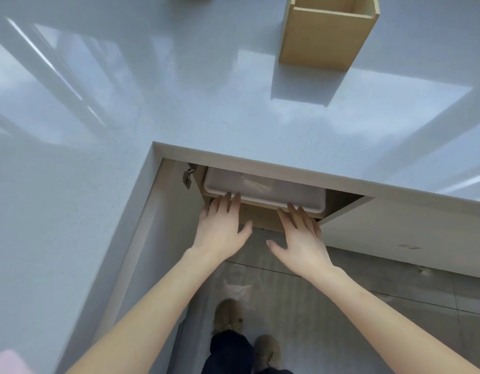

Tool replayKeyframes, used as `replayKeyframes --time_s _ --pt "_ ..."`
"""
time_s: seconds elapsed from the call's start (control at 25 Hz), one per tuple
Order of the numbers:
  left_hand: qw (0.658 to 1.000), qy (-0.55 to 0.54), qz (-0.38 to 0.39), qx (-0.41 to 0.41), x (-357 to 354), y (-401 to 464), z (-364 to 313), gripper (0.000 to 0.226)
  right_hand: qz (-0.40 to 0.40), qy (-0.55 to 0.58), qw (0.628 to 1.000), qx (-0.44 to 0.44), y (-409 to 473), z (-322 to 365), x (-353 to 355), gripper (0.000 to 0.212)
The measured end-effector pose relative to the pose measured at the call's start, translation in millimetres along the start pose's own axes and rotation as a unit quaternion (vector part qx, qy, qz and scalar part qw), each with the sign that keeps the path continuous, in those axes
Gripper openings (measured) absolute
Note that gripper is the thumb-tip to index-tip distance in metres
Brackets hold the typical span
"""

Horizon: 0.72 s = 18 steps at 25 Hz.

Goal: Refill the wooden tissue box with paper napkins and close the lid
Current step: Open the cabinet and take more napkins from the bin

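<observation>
A tall wooden tissue box (326, 36) stands open-topped on the glossy white counter (179, 90), far right of centre. Below the counter edge, a white plastic bin (263, 194) with pale paper visible inside sits on a cabinet shelf. My left hand (221, 228) has its fingertips at the bin's front rim on the left. My right hand (301, 238) touches the rim's right end from below, fingers spread. Whether either hand grips the rim is unclear; most of the bin is hidden under the counter.
The cabinet door (142, 238) hangs open to the left with a metal hinge (189, 176) showing. The counter wraps in an L around me. My feet in slippers (228, 314) stand on the grey tiled floor, where a clear plastic bag lies.
</observation>
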<state>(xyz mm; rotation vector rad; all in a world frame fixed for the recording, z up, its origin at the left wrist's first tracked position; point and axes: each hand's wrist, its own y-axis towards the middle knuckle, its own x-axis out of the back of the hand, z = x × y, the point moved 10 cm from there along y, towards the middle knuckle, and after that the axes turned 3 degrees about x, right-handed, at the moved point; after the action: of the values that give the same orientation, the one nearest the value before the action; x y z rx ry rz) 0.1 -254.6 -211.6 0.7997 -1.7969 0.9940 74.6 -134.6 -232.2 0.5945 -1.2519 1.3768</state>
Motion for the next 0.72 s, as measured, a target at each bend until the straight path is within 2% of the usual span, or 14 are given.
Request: replayKeyframes --time_s 0.44,0.6,0.72 --pt "0.999 -0.044 0.019 0.012 -52 57 16 0.063 0.0 0.09 0.996 -0.024 59 -42 -39 0.067" --pt "1.0 -0.024 -0.008 -0.013 -80 91 14 0.062 -0.038 0.171 0.984 -0.025 97 -67 -55 0.061" --pt "0.999 -0.04 -0.016 -0.012 -101 119 19 0.06 -0.057 0.253 0.963 -0.074 129 -89 -69 0.054"
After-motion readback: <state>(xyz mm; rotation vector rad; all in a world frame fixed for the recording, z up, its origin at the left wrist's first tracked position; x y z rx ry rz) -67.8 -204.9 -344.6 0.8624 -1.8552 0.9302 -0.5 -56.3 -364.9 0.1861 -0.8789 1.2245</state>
